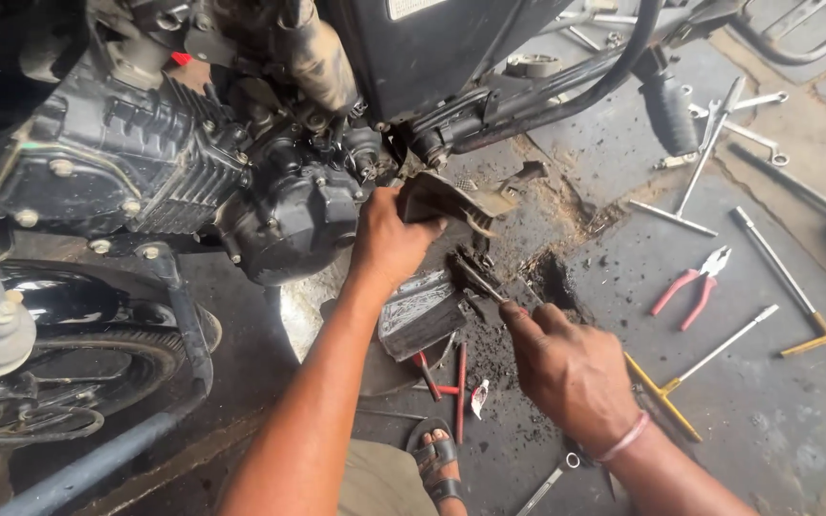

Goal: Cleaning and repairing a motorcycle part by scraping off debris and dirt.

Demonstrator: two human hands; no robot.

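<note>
A motorcycle engine fills the upper left, black and greasy. My left hand grips a dirty, grease-caked cover piece just right of the engine. My right hand holds a thin tool whose tip pokes at the caked dirt under that piece. A pink band circles my right wrist. A grey metal block lies on the floor between both hands.
Red-handled pliers, several spanners and yellow-handled T-wrenches lie on the concrete at right. A footpeg hangs above them. The front wheel is at lower left. My sandalled foot sits below, beside red screwdrivers.
</note>
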